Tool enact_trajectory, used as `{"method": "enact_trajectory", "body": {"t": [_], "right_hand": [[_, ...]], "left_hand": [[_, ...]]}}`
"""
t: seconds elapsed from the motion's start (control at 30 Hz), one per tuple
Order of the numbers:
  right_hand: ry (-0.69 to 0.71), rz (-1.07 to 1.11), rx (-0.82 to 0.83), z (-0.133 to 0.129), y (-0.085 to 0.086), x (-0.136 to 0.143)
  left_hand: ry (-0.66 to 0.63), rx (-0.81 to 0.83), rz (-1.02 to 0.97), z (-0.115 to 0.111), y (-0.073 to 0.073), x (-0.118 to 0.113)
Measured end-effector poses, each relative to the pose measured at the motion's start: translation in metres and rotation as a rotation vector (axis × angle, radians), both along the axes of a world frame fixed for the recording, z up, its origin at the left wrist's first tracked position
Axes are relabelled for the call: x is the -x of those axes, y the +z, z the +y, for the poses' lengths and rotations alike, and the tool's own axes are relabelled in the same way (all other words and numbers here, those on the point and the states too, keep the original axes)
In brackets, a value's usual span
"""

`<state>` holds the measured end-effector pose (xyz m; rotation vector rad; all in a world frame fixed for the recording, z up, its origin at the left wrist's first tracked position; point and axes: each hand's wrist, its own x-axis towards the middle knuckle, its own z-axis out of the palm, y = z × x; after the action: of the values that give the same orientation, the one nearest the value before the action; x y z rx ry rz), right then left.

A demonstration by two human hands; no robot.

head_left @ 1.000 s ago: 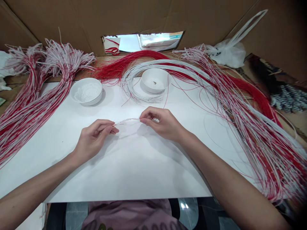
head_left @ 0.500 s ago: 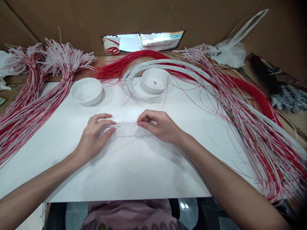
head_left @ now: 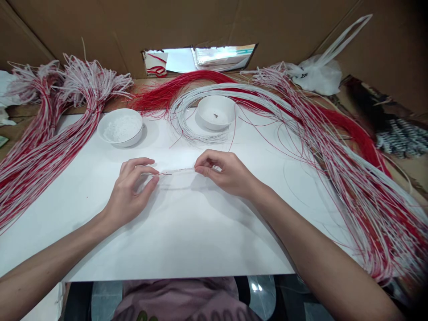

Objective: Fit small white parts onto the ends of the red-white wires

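Stretched level between my hands above the white tabletop (head_left: 187, 232) are thin red and white cords (head_left: 175, 171). My left hand (head_left: 132, 189) pinches one end between thumb and index finger, its other fingers loosely curled. The other end is held by my right hand (head_left: 227, 171), with thumb and index finger pressed together. How the cords cross or twist is too fine to make out. Just beyond the hands stand a white bowl of white powder (head_left: 122, 127) on the left and a second white bowl (head_left: 216, 111) with a small dark bit inside.
Bundles of red and white cords (head_left: 80, 120) lie along the left, and another bundle (head_left: 334, 156) runs down the right. A coil of white cord (head_left: 182, 111) circles the second bowl, before red cords (head_left: 200, 76). Cardboard walls (head_left: 110, 31) stand behind, near a white plastic bag (head_left: 321, 76).
My right hand has shifted slightly right and up, and my left slightly left. My left thumb and index finger, a little apart before, have closed on the cords.
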<state>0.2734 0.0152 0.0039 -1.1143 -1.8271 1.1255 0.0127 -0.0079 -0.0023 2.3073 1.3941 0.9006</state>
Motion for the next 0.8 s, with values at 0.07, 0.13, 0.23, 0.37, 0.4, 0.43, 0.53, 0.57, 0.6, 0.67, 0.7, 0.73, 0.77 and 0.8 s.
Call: {"method": "enact_trajectory", "body": {"t": [0.07,0.13,0.23,0.37,0.4,0.43,0.53,0.57,0.6,0.67,0.7,0.73,0.77,0.8], "right_hand": [[0.009,-0.005,0.011,-0.0010,0.0001,0.0013],[0.021,-0.010,0.017,-0.0025,0.0002,0.0031],[0.041,-0.007,0.021,-0.0048,0.0000,0.0056],[0.061,0.005,0.032,-0.0066,0.0000,0.0068],[0.064,0.006,0.035,-0.0068,0.0001,0.0069],[0.067,0.006,0.037,-0.0070,0.0002,0.0070],[0.073,0.005,0.044,-0.0071,0.0002,0.0074],[0.075,0.004,0.046,-0.0071,0.0001,0.0075],[0.078,0.002,0.046,-0.0070,0.0000,0.0076],[0.077,-0.002,0.042,-0.0068,0.0000,0.0075],[0.073,-0.002,0.037,-0.0066,0.0002,0.0073],[0.066,-0.003,0.031,-0.0063,0.0004,0.0070],[0.058,-0.005,0.025,-0.0060,0.0007,0.0066],[0.048,-0.009,0.019,-0.0057,0.0011,0.0062]], "left_hand": [[-0.013,0.005,0.021,-0.0002,0.0002,-0.0004],[-0.030,-0.015,0.046,-0.0001,-0.0002,-0.0005],[-0.067,-0.072,0.069,0.0003,-0.0014,-0.0004],[-0.125,-0.112,0.067,0.0007,-0.0028,0.0000],[-0.133,-0.112,0.068,0.0007,-0.0030,0.0000],[-0.140,-0.109,0.070,0.0007,-0.0032,0.0001],[-0.169,-0.101,0.073,0.0008,-0.0034,0.0002],[-0.176,-0.097,0.070,0.0008,-0.0034,0.0002],[-0.177,-0.093,0.065,0.0008,-0.0033,0.0001],[-0.169,-0.080,0.055,0.0005,-0.0028,-0.0002],[-0.163,-0.073,0.051,0.0004,-0.0024,-0.0004],[-0.157,-0.068,0.048,0.0002,-0.0020,-0.0005],[-0.151,-0.062,0.047,0.0000,-0.0016,-0.0006],[-0.144,-0.057,0.045,-0.0002,-0.0012,-0.0006]]}}
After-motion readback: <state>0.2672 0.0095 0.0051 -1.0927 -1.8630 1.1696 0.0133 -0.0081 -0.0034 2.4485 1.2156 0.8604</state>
